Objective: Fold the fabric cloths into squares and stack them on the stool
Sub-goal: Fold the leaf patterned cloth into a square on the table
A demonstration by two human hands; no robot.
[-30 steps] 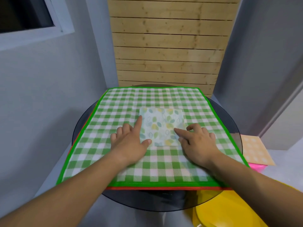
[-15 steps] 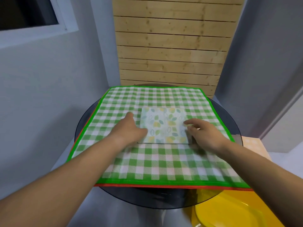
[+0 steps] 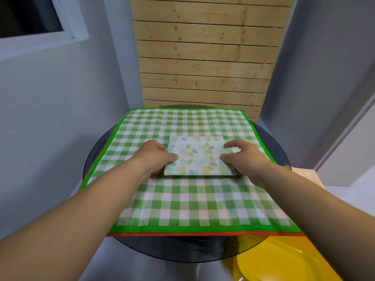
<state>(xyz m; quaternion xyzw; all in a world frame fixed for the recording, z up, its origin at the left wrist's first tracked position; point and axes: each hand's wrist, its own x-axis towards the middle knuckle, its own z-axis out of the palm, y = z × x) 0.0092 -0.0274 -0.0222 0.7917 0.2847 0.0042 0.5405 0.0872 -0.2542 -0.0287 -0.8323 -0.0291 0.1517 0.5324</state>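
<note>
Grey walls (image 3: pixel 50 110) flank a pale wooden slat panel (image 3: pixel 207 57), a white-framed window (image 3: pixel 30 17) upper left.

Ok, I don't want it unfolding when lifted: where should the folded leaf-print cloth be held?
Take the leaf-print cloth by its left and right edges, one hand from each side, thumb on top and fingers underneath, as the left hand and right hand do now. It is flat, in stacked layers, so pinching both sides should keep them together.
</note>
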